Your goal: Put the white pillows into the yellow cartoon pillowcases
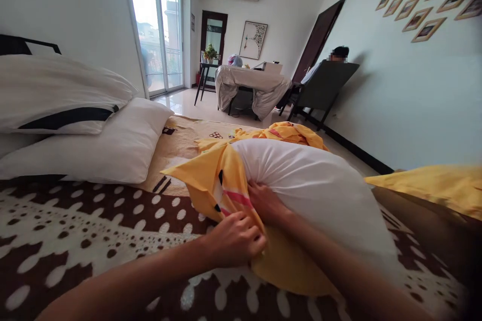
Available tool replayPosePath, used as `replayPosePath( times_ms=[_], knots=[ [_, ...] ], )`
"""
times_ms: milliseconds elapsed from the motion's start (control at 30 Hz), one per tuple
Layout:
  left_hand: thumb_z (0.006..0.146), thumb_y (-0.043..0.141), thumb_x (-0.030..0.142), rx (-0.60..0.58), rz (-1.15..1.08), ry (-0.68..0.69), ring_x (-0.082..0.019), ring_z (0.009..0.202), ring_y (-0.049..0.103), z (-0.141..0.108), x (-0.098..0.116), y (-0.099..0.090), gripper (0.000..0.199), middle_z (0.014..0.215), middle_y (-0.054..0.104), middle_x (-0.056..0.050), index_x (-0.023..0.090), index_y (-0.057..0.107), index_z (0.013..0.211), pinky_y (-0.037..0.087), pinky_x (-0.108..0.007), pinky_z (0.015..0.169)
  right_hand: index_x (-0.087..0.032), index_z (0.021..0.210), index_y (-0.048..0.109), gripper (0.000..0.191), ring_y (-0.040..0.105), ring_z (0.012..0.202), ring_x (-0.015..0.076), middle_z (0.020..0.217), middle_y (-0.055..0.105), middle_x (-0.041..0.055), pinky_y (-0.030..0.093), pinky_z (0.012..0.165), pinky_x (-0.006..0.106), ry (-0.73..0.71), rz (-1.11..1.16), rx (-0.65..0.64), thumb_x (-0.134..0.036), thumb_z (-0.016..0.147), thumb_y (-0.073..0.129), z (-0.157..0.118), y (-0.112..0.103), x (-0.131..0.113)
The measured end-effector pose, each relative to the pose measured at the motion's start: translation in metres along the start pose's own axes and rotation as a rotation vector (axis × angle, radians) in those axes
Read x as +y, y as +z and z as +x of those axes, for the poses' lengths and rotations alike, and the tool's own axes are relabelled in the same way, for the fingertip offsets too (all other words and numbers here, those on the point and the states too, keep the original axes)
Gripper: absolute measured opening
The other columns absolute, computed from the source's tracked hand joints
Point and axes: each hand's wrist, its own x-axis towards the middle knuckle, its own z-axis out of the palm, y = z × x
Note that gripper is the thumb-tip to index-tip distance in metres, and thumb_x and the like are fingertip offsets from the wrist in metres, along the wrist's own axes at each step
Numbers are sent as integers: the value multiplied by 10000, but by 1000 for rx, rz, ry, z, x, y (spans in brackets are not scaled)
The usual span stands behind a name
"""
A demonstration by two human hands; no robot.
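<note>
A plump white pillow (320, 185) lies on the bed, its near-left end inside a yellow pillowcase (203, 170) with a pink stripe and dark marks. My left hand (239, 238) is closed in a fist around the pillowcase's open edge. Just beyond it, my right hand (265, 203) grips the pillow at the mouth of the case, and creases in the white fabric gather toward it. Its fingertips are partly hidden by the cloth. More of the yellow case hangs below the pillow, under my right forearm.
White pillows (113, 145) are stacked at the left on the brown-and-cream blanket (113, 230). Crumpled yellow cloth (289, 133) lies behind the pillow, and another yellow piece (433, 185) is at the right. A covered table (248, 77) and a seated person (335, 57) are farther off.
</note>
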Motion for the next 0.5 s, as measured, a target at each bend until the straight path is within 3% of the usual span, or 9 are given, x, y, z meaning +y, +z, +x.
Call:
replayPosePath(
  times_ms=[67,133,200,300,333,400,500],
  knots=[
    [873,533,260,36,-61,-19,-165,667,554,-30,-4,-11,98,703,599,-20,174,573,847,434,-307,609,-213,1041,658,238,494,1033,249,1139,557,128,421,846,363,-77,87,60,-261,888,483,-14,2,-2],
    [880,508,327,155,-93,-146,-161,640,532,-62,-16,-27,185,670,595,-25,176,584,804,429,-307,613,-228,1010,678,219,452,1098,255,1175,522,122,361,949,402,-114,228,131,-285,846,544,-27,-1,-1],
    [882,472,353,241,-98,-469,-146,564,481,-92,-37,-39,307,565,547,-18,186,539,632,397,-287,575,-255,1020,686,249,416,1154,251,1204,496,103,308,1010,415,-100,392,154,-236,798,575,-33,-6,-1],
    [856,448,510,150,-340,-1143,-121,479,436,-122,-70,-45,484,461,480,-4,179,472,504,334,-244,499,-257,1111,663,407,397,1200,259,1249,477,91,265,1055,441,-11,611,104,-149,730,564,-27,-13,-6],
    [828,443,590,89,-527,-1321,-121,463,448,-126,-78,-43,516,458,491,-5,174,506,530,323,-233,477,-244,1129,658,428,401,1202,267,1262,478,93,264,1060,446,20,671,82,-149,723,560,-22,-15,-10],
    [759,450,703,13,-937,-1541,-137,446,491,-123,-85,-36,575,486,543,-12,154,597,676,317,-221,437,-218,1129,664,410,417,1197,282,1278,485,97,283,1057,439,71,765,55,-185,735,557,-11,-18,-19],
    [695,573,675,100,-1250,-1671,-163,499,563,-97,-83,-20,563,595,628,-38,134,632,838,362,-222,423,-197,1093,685,362,453,1164,289,1254,521,91,326,1035,412,175,845,56,-253,758,562,1,-25,-31]
  ],
)
